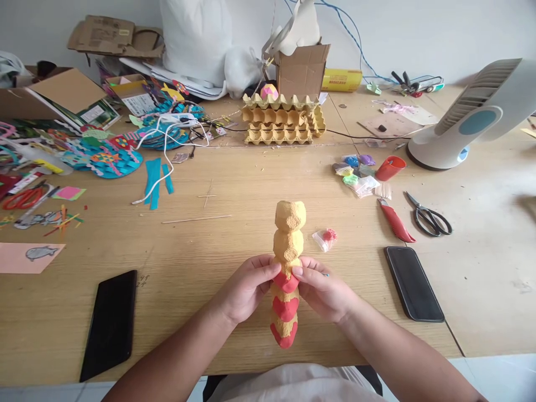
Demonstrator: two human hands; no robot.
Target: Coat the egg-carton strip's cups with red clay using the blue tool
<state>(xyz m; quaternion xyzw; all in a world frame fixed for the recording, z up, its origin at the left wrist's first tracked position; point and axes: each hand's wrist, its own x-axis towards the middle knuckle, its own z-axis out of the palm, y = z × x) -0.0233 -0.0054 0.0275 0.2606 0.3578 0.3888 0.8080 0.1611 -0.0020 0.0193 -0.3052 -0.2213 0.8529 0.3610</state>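
A strip of yellow egg-carton cones (pixel 288 240) stands on end over the near middle of the wooden table (pixel 209 245). Red clay (pixel 286 308) covers parts of its lower cones. My left hand (pixel 247 286) grips the strip from the left, fingers curled round it. My right hand (pixel 322 289) pinches it from the right, with thumb and fingers on the red clay near the middle. A small plastic bag of red clay (pixel 325 238) lies just behind my right hand.
Two black phones (pixel 111 322) (pixel 414 282) lie either side of my arms. A red utility knife (pixel 396 221), scissors (pixel 429 215), a red cup (pixel 390 167), clay bags (pixel 355 170) and a white fan (pixel 473 117) sit to the right. Stacked egg trays (pixel 282 120) and paper scraps (pixel 104 153) fill the back.
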